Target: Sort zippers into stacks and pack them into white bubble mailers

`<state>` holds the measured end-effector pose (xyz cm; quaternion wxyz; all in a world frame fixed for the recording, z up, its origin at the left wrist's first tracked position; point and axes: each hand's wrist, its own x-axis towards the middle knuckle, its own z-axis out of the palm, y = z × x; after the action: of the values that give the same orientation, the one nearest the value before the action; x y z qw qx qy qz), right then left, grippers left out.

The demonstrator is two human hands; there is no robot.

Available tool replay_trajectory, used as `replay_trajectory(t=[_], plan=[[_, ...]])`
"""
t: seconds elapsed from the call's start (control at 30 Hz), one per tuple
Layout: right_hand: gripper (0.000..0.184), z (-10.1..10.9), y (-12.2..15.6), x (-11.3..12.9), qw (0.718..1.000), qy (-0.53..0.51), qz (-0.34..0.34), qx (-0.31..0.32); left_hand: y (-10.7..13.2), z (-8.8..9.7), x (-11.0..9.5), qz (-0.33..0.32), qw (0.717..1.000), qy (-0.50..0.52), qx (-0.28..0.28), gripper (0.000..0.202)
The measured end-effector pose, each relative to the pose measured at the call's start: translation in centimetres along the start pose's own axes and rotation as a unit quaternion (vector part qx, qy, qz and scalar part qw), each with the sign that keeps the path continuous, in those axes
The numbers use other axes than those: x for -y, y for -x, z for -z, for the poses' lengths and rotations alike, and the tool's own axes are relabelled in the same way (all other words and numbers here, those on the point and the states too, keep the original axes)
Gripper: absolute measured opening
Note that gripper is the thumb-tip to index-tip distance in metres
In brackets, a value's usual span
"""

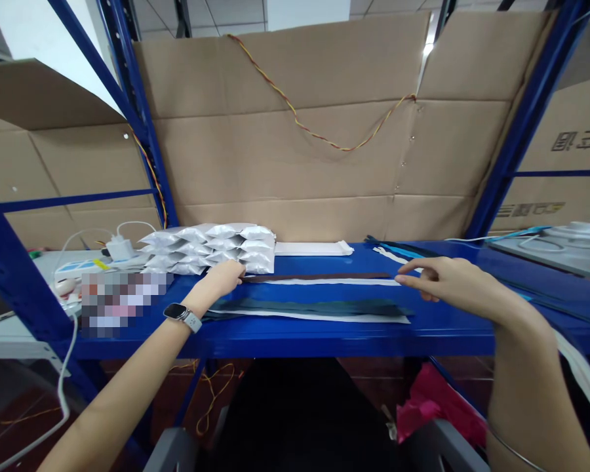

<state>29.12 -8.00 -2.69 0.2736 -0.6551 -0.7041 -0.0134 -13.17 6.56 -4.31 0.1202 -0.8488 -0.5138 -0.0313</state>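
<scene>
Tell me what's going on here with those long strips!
A person sits at a blue table with both hands by some long strips. The left hand is at the left end of a brown strip. The right hand is by the right end of the white strip alongside it, its fingers a little apart. Dark green strips lie closer to the person.
</scene>
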Motion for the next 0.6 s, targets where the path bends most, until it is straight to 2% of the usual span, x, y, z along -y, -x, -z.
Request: replay_trajectory(t=[0.1, 0.37, 0.6], plan=[[0.045, 0.3, 0.1, 0.3, 0.998, 0.024, -0.024, 0.055, 0.0, 0.1, -0.2, 0.002, 1.0, -0.012, -0.005, 0.01], [0.046, 0.2, 0.1, 1.2, 0.997, 0.04, -0.02, 0.058, 0.7, 0.8, -0.8, 0.0, 0.998, -0.011, -0.069, 0.01], [0.045, -0.4, 0.1, 1.8, 0.997, 0.041, 0.005, 0.064, 1.7, 2.4, -1.4, -0.007, 0.989, 0.047, -0.141, 0.006]])
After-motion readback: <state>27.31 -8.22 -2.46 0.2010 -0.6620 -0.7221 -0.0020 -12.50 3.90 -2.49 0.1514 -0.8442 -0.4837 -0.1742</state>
